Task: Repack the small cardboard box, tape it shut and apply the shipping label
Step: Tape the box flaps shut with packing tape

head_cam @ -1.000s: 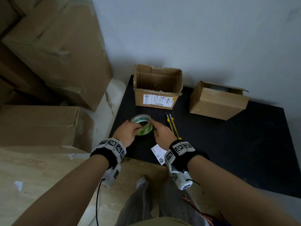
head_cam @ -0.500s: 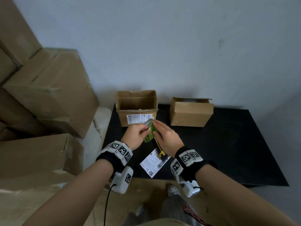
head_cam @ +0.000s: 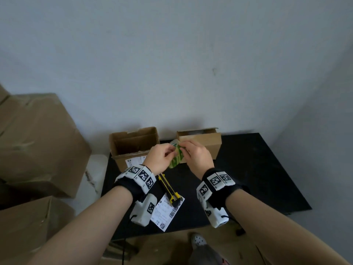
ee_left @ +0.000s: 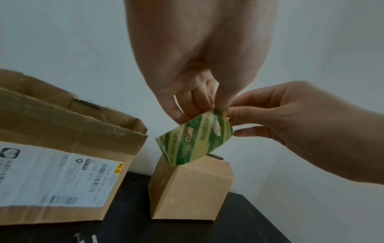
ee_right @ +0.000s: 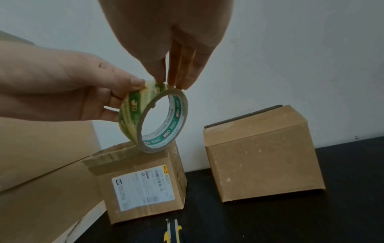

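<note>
Labelled open box (head_cam: 133,148) at left on the black table (head_cam: 248,178); left hand (head_cam: 159,159) grips the green tape roll (head_cam: 176,156), held up in the air over the table, right hand (head_cam: 197,156) pinches its upper rim; small cardboard box (head_cam: 200,144) at right, flaps still unsealed. Shipping label (head_cam: 166,211) lies near the table's front edge under the yellow utility knife (head_cam: 169,190). Risk — the free end likely lies flush and hard to find, so it may split or stick to the fingers.

Bare forearms; each wrist wears a black band (head_cam: 133,185) with white square-coded marker tiles and a white camera unit (head_cam: 144,211), cabled
</note>
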